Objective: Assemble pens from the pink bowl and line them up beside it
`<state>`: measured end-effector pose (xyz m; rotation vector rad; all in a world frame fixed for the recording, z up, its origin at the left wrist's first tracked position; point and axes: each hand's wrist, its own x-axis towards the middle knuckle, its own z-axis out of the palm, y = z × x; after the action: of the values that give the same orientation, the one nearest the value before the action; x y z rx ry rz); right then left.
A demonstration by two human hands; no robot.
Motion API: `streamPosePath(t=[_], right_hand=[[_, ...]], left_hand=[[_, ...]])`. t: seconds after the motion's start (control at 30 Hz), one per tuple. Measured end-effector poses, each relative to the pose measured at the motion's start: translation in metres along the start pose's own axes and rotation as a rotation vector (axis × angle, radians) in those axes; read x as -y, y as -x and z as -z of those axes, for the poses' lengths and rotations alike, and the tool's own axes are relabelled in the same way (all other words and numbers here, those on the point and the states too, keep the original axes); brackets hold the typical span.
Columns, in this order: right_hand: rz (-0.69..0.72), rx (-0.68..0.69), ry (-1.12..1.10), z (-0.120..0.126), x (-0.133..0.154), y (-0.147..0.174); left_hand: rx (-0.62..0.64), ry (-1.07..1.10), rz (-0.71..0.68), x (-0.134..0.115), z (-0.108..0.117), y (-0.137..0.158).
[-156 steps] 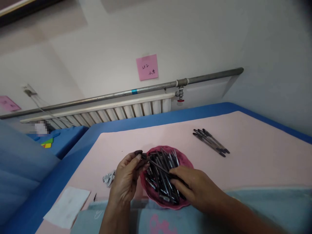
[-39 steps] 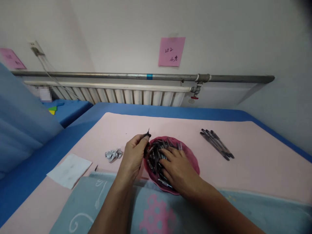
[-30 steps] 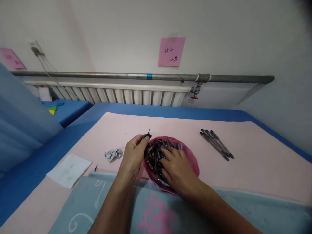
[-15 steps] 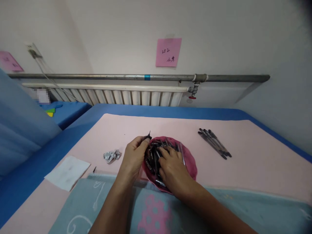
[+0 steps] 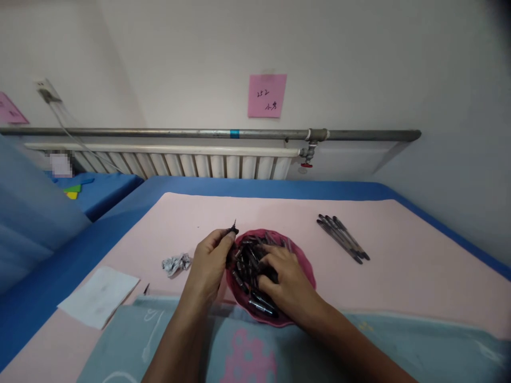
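Observation:
A pink bowl point(image 5: 305, 266) with a scalloped rim holds a heap of black and clear pen parts point(image 5: 247, 266). At its left edge my left hand point(image 5: 209, 260) is closed, thumb and fingers pinching a small black pen part point(image 5: 233, 229) whose thin point sticks upward. My right hand point(image 5: 285, 274) reaches into the bowl with curled fingers resting among the pen parts. Its fingertips are partly hidden, so what they grip cannot be made out. Several assembled-looking black pens point(image 5: 343, 239) lie side by side to the right of the bowl.
Left of my left hand lies crumpled silvery paper point(image 5: 175, 264). Beyond it are a white paper sheet point(image 5: 99, 297) and a small dark piece point(image 5: 146, 289). A teal patterned cloth point(image 5: 175, 330) covers the near edge of the pink sheet point(image 5: 399, 276). A radiator point(image 5: 215, 165) runs along the wall.
The whole view has shifted slightly. My right hand's fingers have moved within the bowl and are more curled, and the pen parts under them have shifted. The left hand keeps its pinch.

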<state>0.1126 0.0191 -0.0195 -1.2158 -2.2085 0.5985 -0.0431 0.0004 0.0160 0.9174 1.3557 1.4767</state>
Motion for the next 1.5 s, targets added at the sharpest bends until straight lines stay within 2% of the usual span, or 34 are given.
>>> streamPosePath(t=[0.17,0.27,0.43,0.57,0.67,0.83,1.03,1.17,1.3,1.5], right_hand=[[0.006,-0.101,-0.043,0.010,-0.004,-0.001],[-0.046,-0.148,-0.063,0.017,-0.004,-0.001],[-0.160,-0.183,-0.274,0.023,-0.004,-0.001],[-0.199,-0.191,-0.502,0.024,-0.005,-0.001],[-0.205,-0.214,-0.643,0.026,-0.003,-0.002],[-0.202,-0.288,-0.727,0.033,-0.001,-0.004],[-0.165,-0.276,-0.714,0.039,-0.010,-0.003],[-0.107,-0.241,-0.661,0.043,-0.015,-0.001],[-0.060,-0.203,-0.565,0.046,-0.016,0.000],[-0.035,-0.253,-0.524,0.048,-0.019,0.002]], left_hand=[[-0.120,0.189,0.011,0.000,0.002,-0.003],[-0.129,0.198,0.031,-0.001,0.001,-0.003],[0.028,0.162,0.126,0.002,-0.009,0.005],[0.162,0.162,0.170,0.010,-0.016,0.010],[0.223,0.169,0.186,0.015,-0.019,0.011],[0.273,0.161,0.181,0.013,-0.021,0.013],[0.405,-0.057,0.147,0.009,-0.020,0.017],[0.447,-0.220,0.083,0.009,-0.019,0.017],[0.480,-0.258,0.086,0.008,-0.019,0.017],[0.471,-0.268,0.047,0.007,-0.017,0.016]])
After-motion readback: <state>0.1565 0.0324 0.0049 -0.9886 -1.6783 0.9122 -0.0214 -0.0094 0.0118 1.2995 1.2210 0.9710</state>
